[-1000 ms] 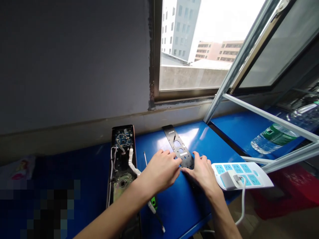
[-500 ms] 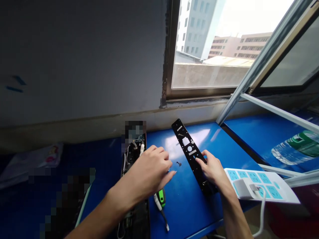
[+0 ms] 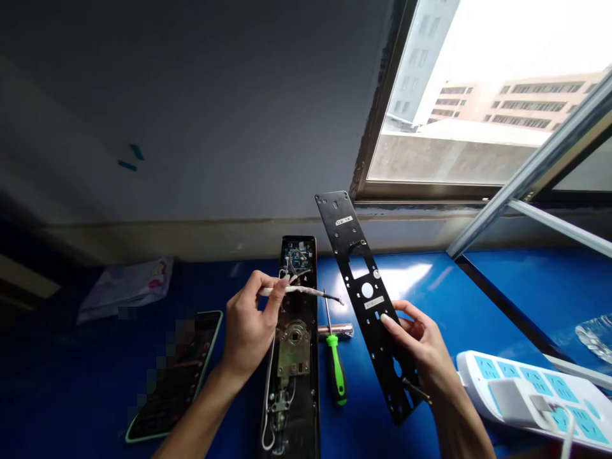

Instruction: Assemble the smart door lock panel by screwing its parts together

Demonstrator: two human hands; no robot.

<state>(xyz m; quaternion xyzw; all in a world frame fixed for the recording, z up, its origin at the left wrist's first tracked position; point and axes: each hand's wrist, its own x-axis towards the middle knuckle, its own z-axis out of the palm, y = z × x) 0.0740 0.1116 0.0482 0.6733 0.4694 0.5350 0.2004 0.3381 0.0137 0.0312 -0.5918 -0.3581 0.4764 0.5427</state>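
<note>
Black plate (image 3: 375,341) raised | right hand (image 3: 423,344): gripping it | left hand (image 3: 249,325): pinching white cable (image 3: 306,291)

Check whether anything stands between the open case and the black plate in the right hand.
Yes. In this view, the cable held by the left hand crosses the case toward the plate, and the green-handled screwdriver and a shiny tube lie on the table between case and plate.
</note>
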